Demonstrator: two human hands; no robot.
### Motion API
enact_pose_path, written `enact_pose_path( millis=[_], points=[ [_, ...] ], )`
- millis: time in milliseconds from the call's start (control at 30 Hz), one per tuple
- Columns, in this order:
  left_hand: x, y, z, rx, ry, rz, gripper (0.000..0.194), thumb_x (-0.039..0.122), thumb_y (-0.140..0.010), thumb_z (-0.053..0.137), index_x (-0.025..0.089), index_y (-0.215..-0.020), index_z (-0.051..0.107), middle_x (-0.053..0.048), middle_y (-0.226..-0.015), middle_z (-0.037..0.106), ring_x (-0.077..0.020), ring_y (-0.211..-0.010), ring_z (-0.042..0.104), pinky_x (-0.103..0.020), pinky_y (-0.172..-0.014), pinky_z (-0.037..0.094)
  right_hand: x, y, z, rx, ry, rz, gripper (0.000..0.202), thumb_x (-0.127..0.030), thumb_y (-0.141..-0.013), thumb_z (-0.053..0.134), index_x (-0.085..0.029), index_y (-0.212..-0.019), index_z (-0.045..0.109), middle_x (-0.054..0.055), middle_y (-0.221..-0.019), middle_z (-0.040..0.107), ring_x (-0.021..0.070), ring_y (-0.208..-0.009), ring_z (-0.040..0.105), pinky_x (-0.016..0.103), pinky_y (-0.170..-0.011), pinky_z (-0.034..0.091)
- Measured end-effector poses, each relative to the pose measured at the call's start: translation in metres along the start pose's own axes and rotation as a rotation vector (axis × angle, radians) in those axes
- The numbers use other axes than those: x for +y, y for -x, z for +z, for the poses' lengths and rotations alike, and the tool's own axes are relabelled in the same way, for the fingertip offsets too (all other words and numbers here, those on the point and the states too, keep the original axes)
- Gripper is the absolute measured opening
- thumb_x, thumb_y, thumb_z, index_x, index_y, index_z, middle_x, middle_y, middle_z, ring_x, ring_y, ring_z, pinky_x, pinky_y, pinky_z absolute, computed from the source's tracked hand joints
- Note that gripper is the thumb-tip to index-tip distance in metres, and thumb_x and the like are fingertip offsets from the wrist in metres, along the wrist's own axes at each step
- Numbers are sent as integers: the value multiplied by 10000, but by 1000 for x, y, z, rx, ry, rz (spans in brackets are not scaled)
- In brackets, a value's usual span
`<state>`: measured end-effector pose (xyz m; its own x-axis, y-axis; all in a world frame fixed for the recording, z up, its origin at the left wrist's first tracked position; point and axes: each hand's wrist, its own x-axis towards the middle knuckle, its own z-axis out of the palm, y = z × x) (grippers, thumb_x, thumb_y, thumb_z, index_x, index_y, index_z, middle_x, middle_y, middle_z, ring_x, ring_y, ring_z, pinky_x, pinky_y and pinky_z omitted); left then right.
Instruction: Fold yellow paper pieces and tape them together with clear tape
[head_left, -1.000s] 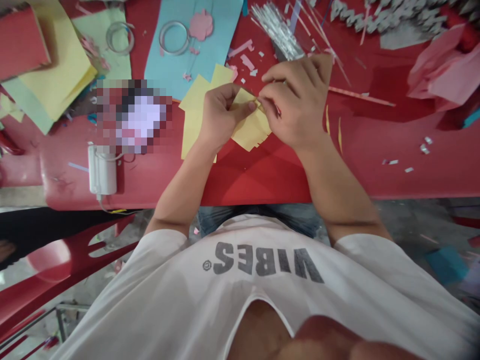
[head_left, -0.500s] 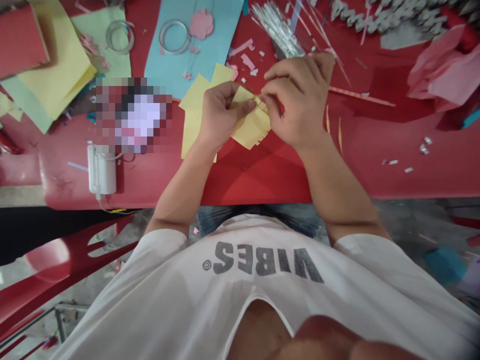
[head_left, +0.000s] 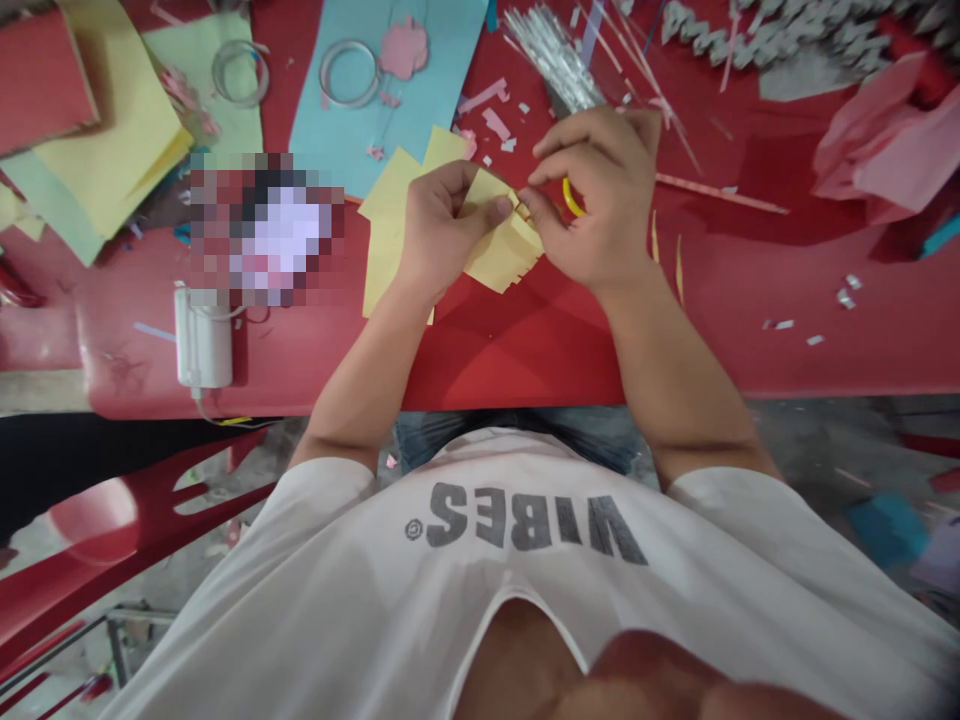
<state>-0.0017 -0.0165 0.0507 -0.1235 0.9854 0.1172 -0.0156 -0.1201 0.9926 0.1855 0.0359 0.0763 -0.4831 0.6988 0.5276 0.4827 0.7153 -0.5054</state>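
My left hand [head_left: 439, 225] is closed on a piece of yellow paper [head_left: 504, 262], with the thumb lying on top. Short cuts notch the paper's lower right edge. At its upper right corner, the thumb and forefinger of my right hand [head_left: 596, 195] pinch the edge, where small flaps stand up. Inside the curl of my right hand shows a bright yellow curved piece [head_left: 574, 197]; most of it is hidden, and I cannot tell what it is. Beneath my left hand, more yellow paper [head_left: 384, 255] lies on the red table.
A blue sheet [head_left: 319, 130] bears a wire coil [head_left: 349, 74] and a pink paper flower [head_left: 403, 48]. Silver tinsel strips [head_left: 559, 65] lie beyond my right hand. A striped stick [head_left: 724, 194] and pink crumpled paper [head_left: 885, 140] are rightward; a white power bank [head_left: 204, 345] lies left.
My right hand has turned slightly, and the bright yellow curved piece in it now shows more. The paper has tilted a little. My left hand keeps its hold.
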Motion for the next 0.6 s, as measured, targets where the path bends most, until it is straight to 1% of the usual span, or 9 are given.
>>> enact_pose_path(
  millis=[67, 167, 300, 367, 467, 600],
  points=[
    [1, 1, 0, -11, -6, -2, 326, 526, -796, 860, 278, -857, 657, 16, -806, 681, -163, -712, 635, -351, -638, 539, 0, 0, 0, -3, 10, 3, 77, -488, -940, 656, -414, -960, 658, -6, -1174, 718, 380, -1114, 643, 680, -1055, 417],
    [-1, 1, 0, -27, -54, 6, 362, 603, -827, 808, 290, -840, 627, 23, -784, 666, -159, -708, 614, -358, -632, 526, -1, 1, 0, -4, 0, -9, 103, -497, -928, 687, -400, -928, 652, -7, -1173, 715, 371, -1113, 640, 670, -1053, 414],
    [-10, -3, -1, -15, -92, 10, 416, 676, -788, 805, 302, -831, 627, 19, -782, 678, -167, -728, 629, -363, -616, 522, -1, 0, -2, -33, -40, -8, 161, -514, -947, 693, -370, -894, 646, -4, -1181, 710, 340, -1127, 624, 642, -1067, 384],
    [-13, -4, -2, -8, -106, 7, 395, 655, -771, 829, 313, -821, 639, 23, -768, 672, -162, -703, 617, -357, -592, 510, 1, -1, -2, -37, -62, -10, 188, -528, -967, 673, -357, -895, 646, -4, -1189, 707, 318, -1124, 622, 619, -1073, 370],
    [-12, -3, -3, -9, -104, -4, 353, 593, -757, 868, 311, -794, 660, 27, -732, 646, -152, -637, 585, -350, -551, 482, 7, -1, -1, 2, -73, -57, 202, -543, -992, 640, -365, -895, 649, -26, -1156, 714, 279, -1083, 642, 569, -1059, 382],
    [-7, -1, -5, -13, -106, -23, 357, 562, -735, 895, 279, -803, 689, 10, -750, 643, -169, -655, 623, -344, -548, 488, 16, -1, 1, -14, -51, -119, 174, -538, -1014, 601, -408, -928, 679, -44, -1127, 721, 278, -1022, 660, 554, -1038, 400]
  ],
)
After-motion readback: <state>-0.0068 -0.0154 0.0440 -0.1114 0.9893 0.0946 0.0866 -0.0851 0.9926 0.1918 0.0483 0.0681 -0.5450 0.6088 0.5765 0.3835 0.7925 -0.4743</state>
